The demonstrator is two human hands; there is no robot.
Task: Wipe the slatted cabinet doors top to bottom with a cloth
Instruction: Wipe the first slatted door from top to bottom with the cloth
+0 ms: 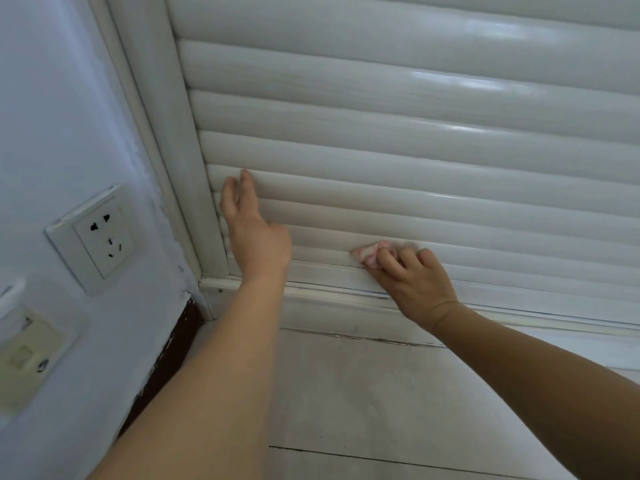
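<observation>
- Nearest the camera, two bare forearms reach out; the left hand [254, 233] rests flat on the glossy white slatted cabinet door [415, 133], fingers straight.
- The right hand [412, 282] grips a crumpled pink-and-white cloth [369, 252], pressing it on the lowest slats — just above the bottom frame rail [346, 271].
- This door looks nearly finished — only the bottom edge seems left.
- The slats gleam, pale and rounded.

Both bare arms are reaching forward, well apart. The left hand [254, 233] is extending straight, relaxed fingers upward, palm turned inward. The right hand [414, 282] is curling its fingers, knuckles up, wrist bent slightly.
</observation>
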